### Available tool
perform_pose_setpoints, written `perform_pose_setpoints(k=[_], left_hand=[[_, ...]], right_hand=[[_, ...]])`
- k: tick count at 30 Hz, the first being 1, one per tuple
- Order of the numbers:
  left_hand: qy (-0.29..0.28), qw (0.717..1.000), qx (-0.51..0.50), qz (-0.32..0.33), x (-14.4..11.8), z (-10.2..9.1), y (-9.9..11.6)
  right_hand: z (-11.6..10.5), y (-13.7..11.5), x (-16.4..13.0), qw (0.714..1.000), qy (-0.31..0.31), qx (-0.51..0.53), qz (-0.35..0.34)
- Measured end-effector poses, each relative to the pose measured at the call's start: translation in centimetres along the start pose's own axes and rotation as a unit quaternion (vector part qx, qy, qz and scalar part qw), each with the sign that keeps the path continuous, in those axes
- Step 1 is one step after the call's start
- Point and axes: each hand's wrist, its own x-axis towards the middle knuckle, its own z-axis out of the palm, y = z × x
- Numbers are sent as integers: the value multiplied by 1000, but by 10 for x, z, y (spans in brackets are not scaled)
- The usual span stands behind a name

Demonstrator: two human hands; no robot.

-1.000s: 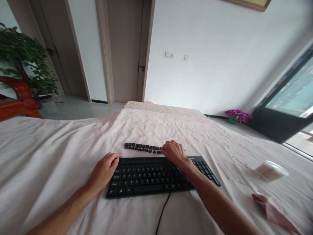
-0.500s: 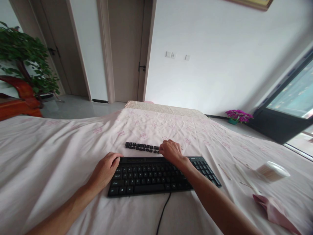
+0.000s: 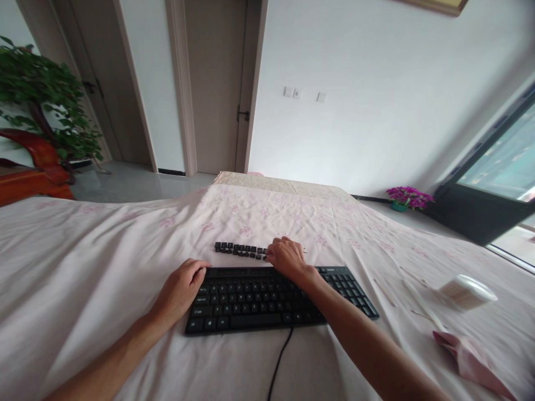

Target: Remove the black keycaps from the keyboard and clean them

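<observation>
A black keyboard (image 3: 251,306) lies on the pale flowered cloth, its keys facing up. My left hand (image 3: 186,281) is closed on its upper left corner, thumb along the back edge. Beyond the back edge stand two rows of loose black keycaps (image 3: 238,249). My right hand (image 3: 288,257) reaches over the keyboard to the right end of these rows. Its fingers are bent together, the tips on a keycap (image 3: 266,257) there. The palm and wrist hide other keycaps and part of the keyboard's upper right keys.
Right of the keyboard lie several cotton swabs (image 3: 385,293), a clear tub of swabs (image 3: 467,294) and a pink cloth (image 3: 474,359). A black cable (image 3: 279,361) runs from the keyboard's front edge toward me. The flowered cloth (image 3: 125,239) has folds and wrinkles.
My right hand has shifted slightly left along the keycap rows, covering the end of them. My left hand and the keyboard stay practically where they were.
</observation>
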Motion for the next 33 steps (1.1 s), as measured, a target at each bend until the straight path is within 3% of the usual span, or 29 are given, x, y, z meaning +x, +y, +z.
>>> perform_pose_setpoints(k=[7, 11, 15, 18, 21, 23, 27, 31, 33], left_hand=[[4, 1000, 2, 5, 1, 0, -1], [11, 1000, -18, 9, 2, -1, 2], [11, 999, -41, -7, 3, -3, 5], [2, 999, -50, -22, 4, -6, 4], [-22, 998, -49, -20, 8, -9, 2], [-41, 998, -46, -15, 11, -12, 2], [-41, 997, -62, -22, 14, -15, 3], [-13, 985, -169, -38, 10, -16, -1], [-35, 975, -216, -32, 6, -18, -3]], right_hand=[[-1, -4, 1, 1000, -19, -16, 16], [-10, -8, -3, 999, 22, 26, 24], [-33, -24, -11, 990, 68, 116, -36], [-50, -42, -17, 981, 54, 159, -99], [-57, -60, -21, 971, 32, 216, -98], [-53, -72, -22, 945, 24, 318, -73], [-30, -93, -19, 859, -10, 513, 4], [-3, -111, -13, 785, -4, 619, 34], [5, -118, -12, 769, 8, 638, 31]])
